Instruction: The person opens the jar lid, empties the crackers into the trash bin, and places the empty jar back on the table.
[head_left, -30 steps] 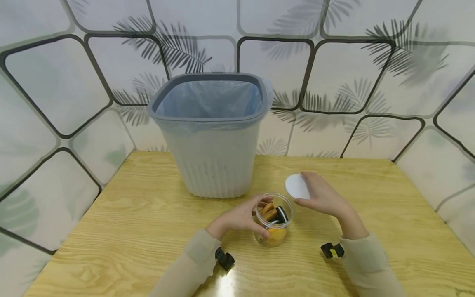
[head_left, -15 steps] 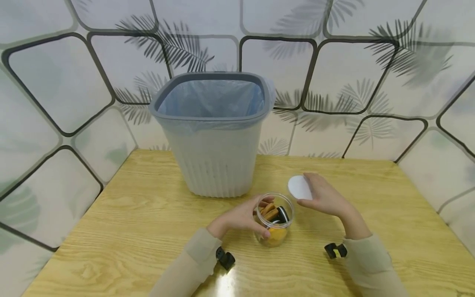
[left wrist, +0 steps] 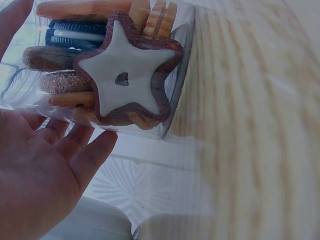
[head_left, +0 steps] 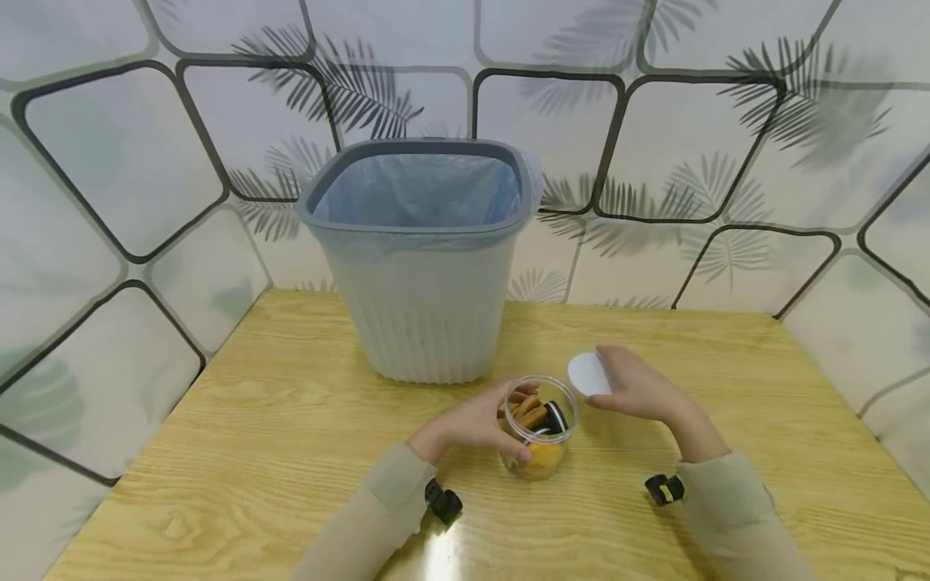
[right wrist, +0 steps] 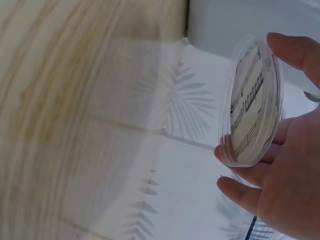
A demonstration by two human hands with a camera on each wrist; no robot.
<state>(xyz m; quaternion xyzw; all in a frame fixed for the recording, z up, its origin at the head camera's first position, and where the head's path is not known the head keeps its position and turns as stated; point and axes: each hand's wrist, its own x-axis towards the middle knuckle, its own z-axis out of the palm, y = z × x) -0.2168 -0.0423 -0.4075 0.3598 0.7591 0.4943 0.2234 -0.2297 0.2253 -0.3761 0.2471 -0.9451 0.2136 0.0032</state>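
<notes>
A clear round jar point(head_left: 534, 470) of mixed cookies stands uncovered on the table, its open top facing up. My left hand point(head_left: 479, 421) grips the jar from the left, fingers behind and thumb in front. Through its wall, the left wrist view shows a star-shaped cookie point(left wrist: 105, 75) with white icing and a dark sandwich cookie point(left wrist: 75, 34). To the right of the jar, my right hand point(head_left: 643, 389) holds a round lid point(head_left: 587, 375) by its edge, tilted and apart from the jar. The right wrist view shows the lid's clear rim and sheet-music print point(right wrist: 247, 102).
Behind the jar, a pale trash bin point(head_left: 429, 323) with a grey rim and bluish liner bag point(head_left: 429, 190) stands on the wooden table point(head_left: 276, 420). Leaf-patterned sheeting point(head_left: 676, 153) walls the table at the back and sides.
My right hand and the lid have come down slightly. The left hand keeps its grip on the jar, which stays in place, while the head view shifts a little.
</notes>
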